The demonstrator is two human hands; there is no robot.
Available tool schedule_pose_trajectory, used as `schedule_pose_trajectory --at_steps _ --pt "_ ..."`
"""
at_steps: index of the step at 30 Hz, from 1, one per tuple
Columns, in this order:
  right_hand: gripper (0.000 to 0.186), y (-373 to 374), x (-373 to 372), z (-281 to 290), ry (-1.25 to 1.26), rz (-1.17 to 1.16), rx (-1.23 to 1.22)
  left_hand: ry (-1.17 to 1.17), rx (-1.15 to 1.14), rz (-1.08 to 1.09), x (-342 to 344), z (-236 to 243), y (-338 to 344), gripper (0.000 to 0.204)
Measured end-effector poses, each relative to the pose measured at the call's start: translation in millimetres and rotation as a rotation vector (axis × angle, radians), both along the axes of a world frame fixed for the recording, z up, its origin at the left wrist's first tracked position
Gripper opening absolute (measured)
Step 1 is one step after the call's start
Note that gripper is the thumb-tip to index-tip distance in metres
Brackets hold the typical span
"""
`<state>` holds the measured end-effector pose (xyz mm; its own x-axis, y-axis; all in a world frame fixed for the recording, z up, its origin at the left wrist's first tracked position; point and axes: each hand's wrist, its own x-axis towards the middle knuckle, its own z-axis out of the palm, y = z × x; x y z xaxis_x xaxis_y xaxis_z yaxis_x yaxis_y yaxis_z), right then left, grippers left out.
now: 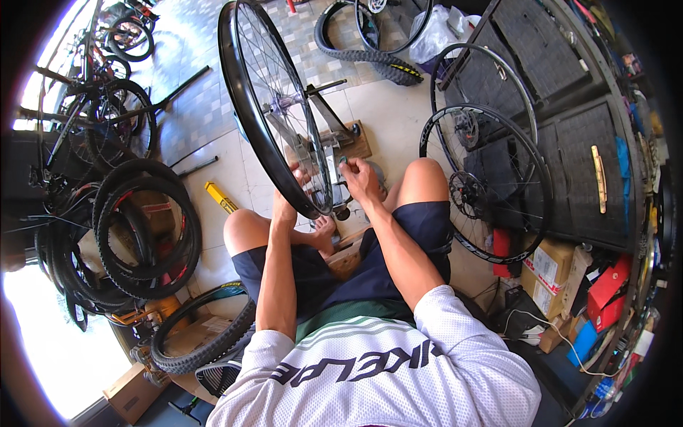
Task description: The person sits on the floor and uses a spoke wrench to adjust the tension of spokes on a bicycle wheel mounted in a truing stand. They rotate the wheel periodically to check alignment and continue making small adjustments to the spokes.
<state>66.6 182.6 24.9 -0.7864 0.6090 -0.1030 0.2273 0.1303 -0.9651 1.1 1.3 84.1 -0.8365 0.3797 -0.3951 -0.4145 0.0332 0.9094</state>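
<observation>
A bicycle wheel with a black rim and thin spokes stands upright in a metal truing stand between my knees. My left hand is at the near part of the wheel, its fingers curled in among the spokes; the rim hides part of it. Just right of the wheel, beside the stand's post, my right hand is closed in a pinch. A small teal-green piece shows at its fingertips, too small to name. Under the stand lies a wooden base.
Two wheels with disc rotors lean on dark drawers at right. Tyres are piled at left near parked bicycles. A yellow tool lies on the floor by my left knee. More tyres lie ahead.
</observation>
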Motion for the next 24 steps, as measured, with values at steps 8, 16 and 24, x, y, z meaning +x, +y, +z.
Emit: schedule_pose_trajectory --at_steps 8,16,24 --pt "0.032 1 -3 6 -0.065 0.021 -0.042 0.01 0.077 -0.015 -11 46 6 0.05" --pt "0.033 1 -4 -9 -0.024 0.023 -0.067 0.052 0.059 0.035 -18 75 17 0.052" --pt "0.032 -1 -5 -12 -0.006 0.024 -0.103 0.312 0.25 0.195 -43 111 10 0.039"
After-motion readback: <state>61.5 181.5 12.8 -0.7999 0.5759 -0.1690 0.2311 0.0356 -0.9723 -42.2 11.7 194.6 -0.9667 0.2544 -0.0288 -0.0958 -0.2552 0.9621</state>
